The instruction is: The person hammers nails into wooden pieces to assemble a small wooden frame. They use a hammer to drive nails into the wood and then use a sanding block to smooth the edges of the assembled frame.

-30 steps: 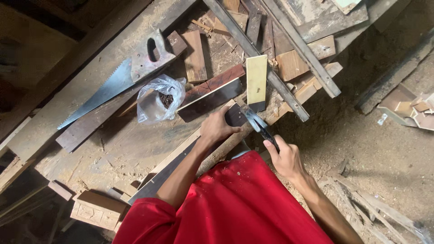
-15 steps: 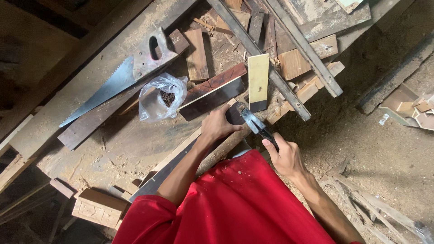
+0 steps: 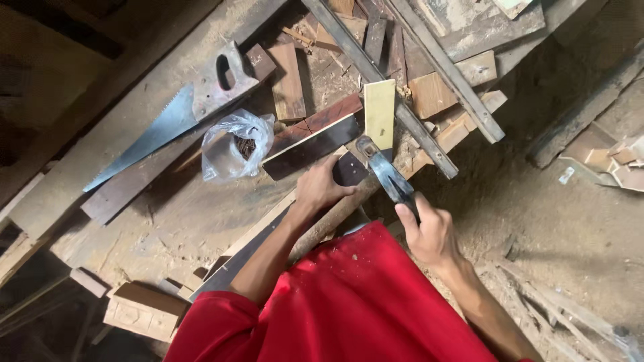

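Fingers of the right hand are wrapped tight around a hammer handle, its head low over a dark wood block. The left hand presses closed on that block. Beside it lie a pale board, a plastic bag and a handsaw.

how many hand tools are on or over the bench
2: a handsaw lying at the bench's upper left, and a hammer gripped in the right hand. Others may be hidden among the scrap wood.
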